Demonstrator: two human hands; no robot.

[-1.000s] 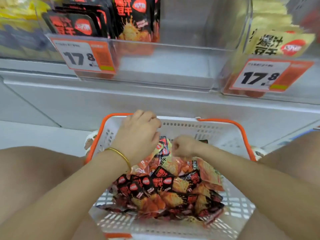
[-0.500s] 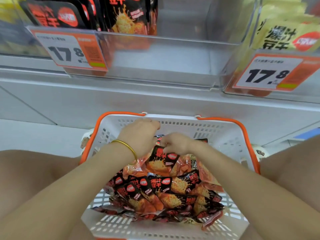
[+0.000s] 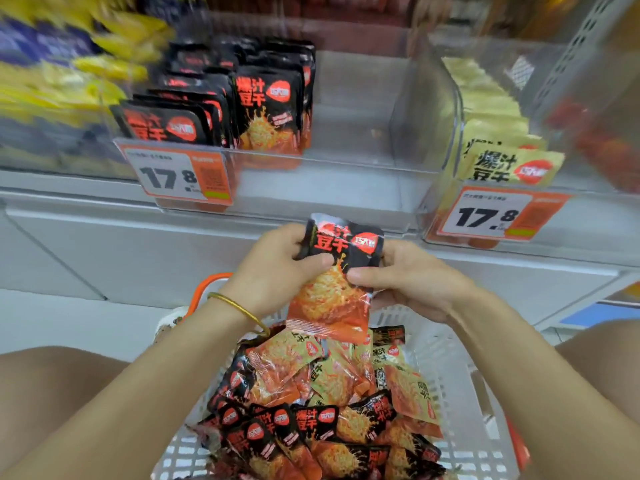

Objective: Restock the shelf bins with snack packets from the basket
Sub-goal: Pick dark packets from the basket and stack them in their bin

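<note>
A black-and-orange snack packet (image 3: pixel 332 285) is held upright above the basket, just below the shelf front. My left hand (image 3: pixel 273 268) grips its left edge with the thumb across the front. My right hand (image 3: pixel 405 282) pinches its right side. Underneath, the white basket (image 3: pixel 446 375) with orange handles holds several more black-and-orange packets (image 3: pixel 311 410). The clear shelf bin (image 3: pixel 332 168) straight ahead has a row of the same black packets (image 3: pixel 266 109) on its left side, and its right part is bare.
A second clear bin (image 3: pixel 498 161) at the right holds yellow packets. Orange price tags reading 17.8 hang on both bin fronts (image 3: pixel 180 174) (image 3: pixel 498 216). Blurred yellow and blue packets (image 3: pixel 69 81) fill the bin at far left. My bare knees flank the basket.
Both hands have come up out of the basket holding one packet between them. The view has tilted up, showing more of the shelf bins.
</note>
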